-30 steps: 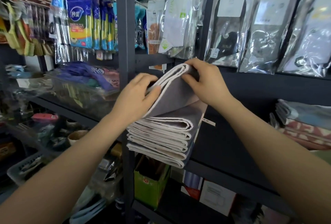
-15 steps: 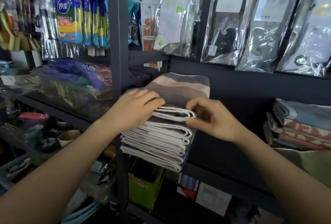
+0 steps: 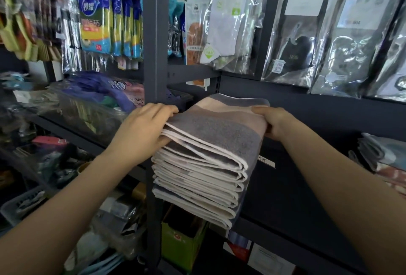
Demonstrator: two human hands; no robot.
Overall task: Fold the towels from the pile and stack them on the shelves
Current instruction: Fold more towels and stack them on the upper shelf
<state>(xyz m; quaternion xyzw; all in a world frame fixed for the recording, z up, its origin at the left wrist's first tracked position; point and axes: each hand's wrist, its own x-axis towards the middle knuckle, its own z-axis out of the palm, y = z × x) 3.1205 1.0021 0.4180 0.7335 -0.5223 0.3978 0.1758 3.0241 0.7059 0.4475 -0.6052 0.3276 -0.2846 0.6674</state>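
Observation:
A stack of several folded grey and beige striped towels sits on the dark shelf, its front overhanging the shelf edge. The top towel lies flat on the stack. My left hand holds the stack's left side, fingers on the top towel's left edge. My right hand grips the top towel's far right corner, thumb on top.
A dark metal upright stands just left of the stack. Packaged goods hang above. Another pile of folded patterned towels lies at the right on the same shelf. A green box sits on the shelf below.
The top towel, lifted a second ago, now lies flat on the stack. My right hand moved from the front fold to the far right corner; my left hand slid to the left edge.

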